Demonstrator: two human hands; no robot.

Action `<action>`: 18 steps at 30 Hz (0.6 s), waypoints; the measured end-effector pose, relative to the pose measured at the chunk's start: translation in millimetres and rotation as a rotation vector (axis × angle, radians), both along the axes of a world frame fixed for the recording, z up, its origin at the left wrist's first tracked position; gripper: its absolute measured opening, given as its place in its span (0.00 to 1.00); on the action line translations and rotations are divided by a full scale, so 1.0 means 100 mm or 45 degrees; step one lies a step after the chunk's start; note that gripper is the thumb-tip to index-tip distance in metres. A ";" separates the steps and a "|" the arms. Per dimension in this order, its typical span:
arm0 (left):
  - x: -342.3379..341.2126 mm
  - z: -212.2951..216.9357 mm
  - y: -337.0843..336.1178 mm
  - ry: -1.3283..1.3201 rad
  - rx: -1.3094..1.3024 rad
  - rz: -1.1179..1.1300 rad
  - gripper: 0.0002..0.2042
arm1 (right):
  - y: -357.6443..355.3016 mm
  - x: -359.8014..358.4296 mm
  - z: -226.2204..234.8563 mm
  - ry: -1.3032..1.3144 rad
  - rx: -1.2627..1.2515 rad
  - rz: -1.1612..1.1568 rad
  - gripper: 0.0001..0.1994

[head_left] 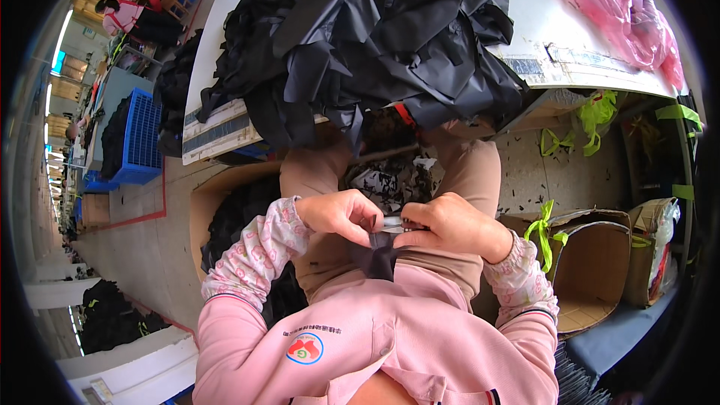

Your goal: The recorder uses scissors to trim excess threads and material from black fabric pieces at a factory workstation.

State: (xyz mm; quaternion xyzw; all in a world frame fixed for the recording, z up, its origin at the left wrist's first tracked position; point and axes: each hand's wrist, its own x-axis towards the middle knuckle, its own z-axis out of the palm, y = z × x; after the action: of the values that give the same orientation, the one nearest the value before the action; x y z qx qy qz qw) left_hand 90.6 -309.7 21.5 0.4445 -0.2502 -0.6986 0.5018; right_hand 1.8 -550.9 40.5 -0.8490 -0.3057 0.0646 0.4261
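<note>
My left hand (341,214) pinches the top of a small black fabric piece (377,259) that hangs over my lap. My right hand (450,226) is closed on small metal snips (393,223) whose tip meets the fabric between the two hands. Both hands sit close together above my knees, in patterned pink sleeves. A large heap of black fabric pieces (367,37) lies on the white table (540,30) just beyond my knees.
A cardboard box with black fabric (225,217) stands at my left, an open cardboard box (592,270) at my right. Pink plastic sheeting (615,7) lies on the table's far right. Blue crates (139,139) and other seated people (127,7) are at the far left.
</note>
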 end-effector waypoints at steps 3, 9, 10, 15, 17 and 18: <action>-0.07 -0.05 0.04 -0.193 -0.038 0.569 0.06 | 0.01 -0.06 -0.04 0.031 0.035 -0.249 0.19; -0.22 -0.11 0.00 -0.282 -0.062 1.109 0.08 | 0.21 -0.20 -0.11 -0.110 0.045 -0.551 0.18; -0.23 -0.11 -0.01 -0.302 -0.077 1.152 0.08 | 0.24 -0.19 -0.09 -0.112 0.043 -0.554 0.18; -0.26 -0.07 -0.03 -0.499 -0.123 1.101 0.07 | 0.29 -0.15 -0.04 -0.150 -0.008 -0.576 0.18; -0.27 0.00 -0.05 -0.542 -0.132 1.075 0.06 | 0.28 -0.14 -0.01 -0.148 0.010 -0.580 0.18; -0.28 0.05 -0.08 -0.540 -0.118 1.089 0.06 | 0.27 -0.13 0.00 -0.144 0.027 -0.585 0.18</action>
State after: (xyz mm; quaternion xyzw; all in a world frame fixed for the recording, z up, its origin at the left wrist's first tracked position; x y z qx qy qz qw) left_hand 62.6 -317.3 26.7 0.6174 -0.1729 -0.3113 0.7014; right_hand -11.1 -523.5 40.2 -0.8940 -0.1284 -0.0848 0.4207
